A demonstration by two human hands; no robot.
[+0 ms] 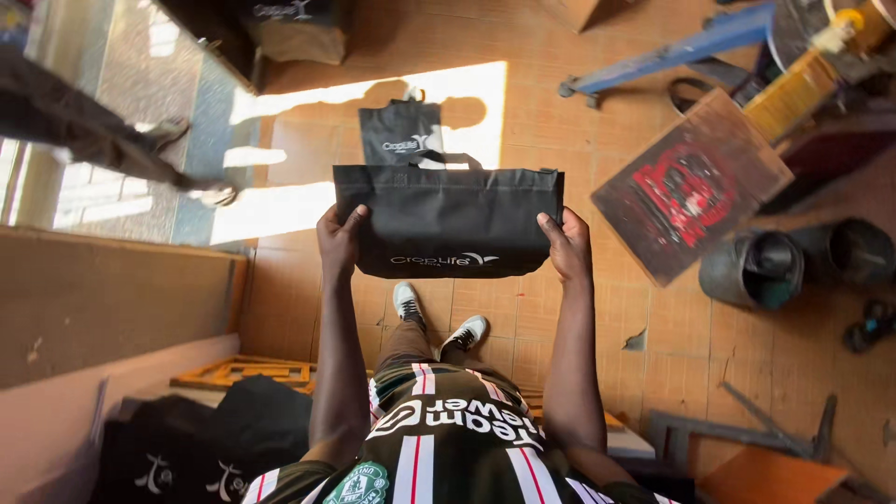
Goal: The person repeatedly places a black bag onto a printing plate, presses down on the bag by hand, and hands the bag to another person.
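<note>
I hold a black fabric bag (448,219) with a small white print spread flat in front of me, above the tiled floor. My left hand (339,241) grips its left edge and my right hand (565,245) grips its right edge. The bag's handles hang behind its top edge. A second black bag (399,133) of the same kind stands on the floor beyond it, in a patch of sunlight. My shoes (439,317) show below the held bag.
A pile of black bags (191,448) lies at lower left beside a brown bench (103,308). A printing board with red ink (691,182), dark cans (751,271), and a blue metal frame (672,51) stand to the right. A passer-by's legs (103,131) cross at upper left.
</note>
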